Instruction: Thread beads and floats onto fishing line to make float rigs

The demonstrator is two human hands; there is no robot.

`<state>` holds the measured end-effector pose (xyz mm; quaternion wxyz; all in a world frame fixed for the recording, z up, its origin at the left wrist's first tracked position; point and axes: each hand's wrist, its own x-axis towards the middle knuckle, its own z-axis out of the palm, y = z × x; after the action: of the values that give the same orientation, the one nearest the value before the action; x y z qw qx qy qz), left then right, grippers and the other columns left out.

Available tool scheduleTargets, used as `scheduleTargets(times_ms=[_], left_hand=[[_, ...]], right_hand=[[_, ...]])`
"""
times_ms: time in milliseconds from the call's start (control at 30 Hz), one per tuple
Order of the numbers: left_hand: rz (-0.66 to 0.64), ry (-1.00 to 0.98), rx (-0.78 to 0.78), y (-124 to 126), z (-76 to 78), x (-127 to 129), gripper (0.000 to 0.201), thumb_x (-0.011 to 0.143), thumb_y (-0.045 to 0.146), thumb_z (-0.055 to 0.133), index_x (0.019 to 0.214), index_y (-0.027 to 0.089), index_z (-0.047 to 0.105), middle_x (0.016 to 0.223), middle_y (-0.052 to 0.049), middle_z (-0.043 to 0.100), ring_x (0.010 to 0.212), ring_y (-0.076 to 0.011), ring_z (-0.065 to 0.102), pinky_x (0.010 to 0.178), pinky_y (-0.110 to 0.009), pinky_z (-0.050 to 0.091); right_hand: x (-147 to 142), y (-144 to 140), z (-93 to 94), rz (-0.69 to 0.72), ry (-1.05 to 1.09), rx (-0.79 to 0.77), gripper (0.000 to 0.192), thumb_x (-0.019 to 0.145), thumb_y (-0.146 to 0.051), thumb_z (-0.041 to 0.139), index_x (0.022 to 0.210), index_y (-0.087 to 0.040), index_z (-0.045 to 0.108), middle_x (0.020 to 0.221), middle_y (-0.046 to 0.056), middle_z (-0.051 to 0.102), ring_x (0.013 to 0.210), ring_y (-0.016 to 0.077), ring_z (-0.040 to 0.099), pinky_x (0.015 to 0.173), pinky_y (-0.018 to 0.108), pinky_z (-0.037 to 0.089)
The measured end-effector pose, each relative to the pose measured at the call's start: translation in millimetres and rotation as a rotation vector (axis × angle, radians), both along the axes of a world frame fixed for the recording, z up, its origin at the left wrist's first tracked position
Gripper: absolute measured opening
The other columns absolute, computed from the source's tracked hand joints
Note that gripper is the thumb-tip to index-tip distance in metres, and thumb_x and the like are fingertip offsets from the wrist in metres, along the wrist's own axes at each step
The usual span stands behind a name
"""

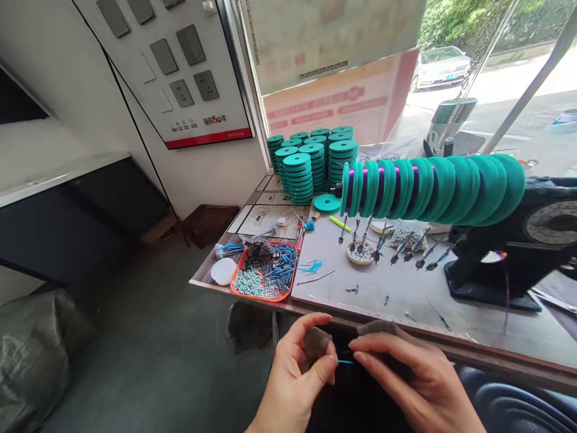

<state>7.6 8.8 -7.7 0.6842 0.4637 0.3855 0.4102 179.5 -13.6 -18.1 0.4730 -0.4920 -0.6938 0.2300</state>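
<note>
Just off the table's front edge, my left hand point(304, 367) pinches a thin blue stick point(345, 362) between thumb and forefinger. A brownish cover wraps one of its fingers. Close beside it, my right hand point(406, 370) has thumb and forefinger pressed together near the blue stick's free end. Whatever lies in that pinch is too small to make out. Dark covers sit on fingers of this hand too. On the board point(324, 291) beyond lie a small blue-tipped piece point(444, 322) and a thin grey rod point(315, 277).
Teal spools point(433, 189) fill a black machine's point(509, 252) shaft, with small blue pieces point(378, 249) hanging below. More teal spools point(300, 177) stand stacked behind. An orange tray point(234, 287) holds blue and green parts. White beads fill a round dish point(360, 261).
</note>
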Motion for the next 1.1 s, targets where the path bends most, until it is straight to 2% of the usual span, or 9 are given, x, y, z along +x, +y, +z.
scheduleTargets(times_ms=[233, 333, 400, 500, 567, 667, 800, 967, 1100], left_hand=[[0.021, -0.076, -0.029, -8.0, -11.9, 2.2, 0.041, 0.073, 0.034, 0.072, 0.108, 0.022, 0.055, 0.071, 0.004, 0.053, 0.057, -0.0066, 0.046, 0.058, -0.020, 0.037], [0.001, -0.093, -0.018, -11.3, -15.4, 1.5, 0.039, 0.074, 0.035, 0.070, 0.108, 0.024, 0.056, 0.073, 0.003, 0.054, 0.057, -0.0074, 0.047, 0.058, -0.020, 0.039], [0.009, 0.028, 0.071, -12.8, -12.0, -0.8, 0.036, 0.074, 0.034, 0.068, 0.108, 0.024, 0.059, 0.080, 0.000, 0.057, 0.064, -0.0106, 0.051, 0.063, -0.023, 0.042], [0.041, 0.402, 0.300, -13.2, 1.3, -4.8, 0.025, 0.068, 0.024, 0.071, 0.093, 0.022, 0.070, 0.095, -0.007, 0.060, 0.079, -0.0182, 0.056, 0.074, -0.029, 0.045], [0.037, 0.610, 0.401, -12.7, 10.5, -5.8, 0.014, 0.065, 0.019, 0.071, 0.079, 0.020, 0.072, 0.089, -0.009, 0.064, 0.080, -0.0219, 0.058, 0.073, -0.032, 0.046], [0.019, 0.738, 0.437, -11.8, 17.1, -3.9, 0.004, 0.069, 0.020, 0.069, 0.070, 0.019, 0.072, 0.069, -0.007, 0.067, 0.070, -0.0229, 0.061, 0.065, -0.032, 0.046], [0.009, 0.587, 0.335, -11.5, 10.7, -1.1, 0.005, 0.068, 0.016, 0.069, 0.064, 0.017, 0.072, 0.063, -0.005, 0.068, 0.061, -0.0186, 0.060, 0.060, -0.027, 0.045], [0.146, 0.286, 0.119, -13.9, -3.3, -3.9, 0.002, 0.065, 0.018, 0.071, 0.063, 0.016, 0.071, 0.057, 0.000, 0.061, 0.047, -0.0104, 0.050, 0.047, -0.020, 0.040], [0.207, 0.289, 0.230, -14.2, -5.3, -5.8, 0.001, 0.064, 0.016, 0.072, 0.064, 0.017, 0.072, 0.061, -0.002, 0.065, 0.054, -0.0118, 0.055, 0.052, -0.019, 0.043]], right_hand=[[0.6, -8.3, -3.7, 0.067, -0.089, 0.035, 0.010, 0.086, -0.028, 0.057, 0.087, -0.026, 0.067, 0.071, -0.001, 0.071, 0.061, 0.0141, 0.067, 0.055, 0.018, 0.054], [-2.4, -9.8, -2.2, 0.012, -0.123, 0.110, 0.014, 0.089, -0.030, 0.053, 0.084, -0.026, 0.065, 0.068, -0.001, 0.068, 0.060, 0.0127, 0.065, 0.056, 0.019, 0.053], [-4.8, -9.4, -0.3, -0.027, -0.152, 0.150, 0.017, 0.091, -0.031, 0.049, 0.083, -0.025, 0.063, 0.067, -0.001, 0.066, 0.059, 0.0125, 0.064, 0.057, 0.020, 0.053], [-7.4, -7.7, 2.2, -0.020, -0.237, 0.224, 0.015, 0.091, -0.027, 0.048, 0.084, -0.024, 0.061, 0.067, -0.001, 0.065, 0.059, 0.0127, 0.063, 0.056, 0.021, 0.051], [-8.3, -6.8, 2.8, -0.014, -0.285, 0.280, 0.016, 0.092, -0.025, 0.047, 0.084, -0.023, 0.060, 0.065, -0.001, 0.064, 0.056, 0.0126, 0.062, 0.055, 0.022, 0.050], [-7.6, -7.1, 2.3, 0.006, -0.333, 0.305, 0.015, 0.091, -0.021, 0.046, 0.084, -0.022, 0.060, 0.065, -0.001, 0.064, 0.056, 0.0123, 0.061, 0.058, 0.023, 0.050], [-3.7, -9.0, 1.2, 0.050, -0.367, 0.281, 0.011, 0.088, -0.017, 0.049, 0.086, -0.022, 0.059, 0.069, -0.002, 0.064, 0.060, 0.0118, 0.063, 0.062, 0.023, 0.049], [-2.8, -10.1, 1.2, 0.028, -0.419, 0.295, 0.011, 0.089, -0.017, 0.048, 0.087, -0.022, 0.058, 0.069, -0.001, 0.065, 0.061, 0.0124, 0.062, 0.067, 0.025, 0.047], [-6.0, -10.6, 2.0, 0.041, -0.422, 0.299, 0.014, 0.089, -0.013, 0.047, 0.086, -0.022, 0.057, 0.070, -0.002, 0.065, 0.059, 0.0116, 0.061, 0.069, 0.026, 0.044]])
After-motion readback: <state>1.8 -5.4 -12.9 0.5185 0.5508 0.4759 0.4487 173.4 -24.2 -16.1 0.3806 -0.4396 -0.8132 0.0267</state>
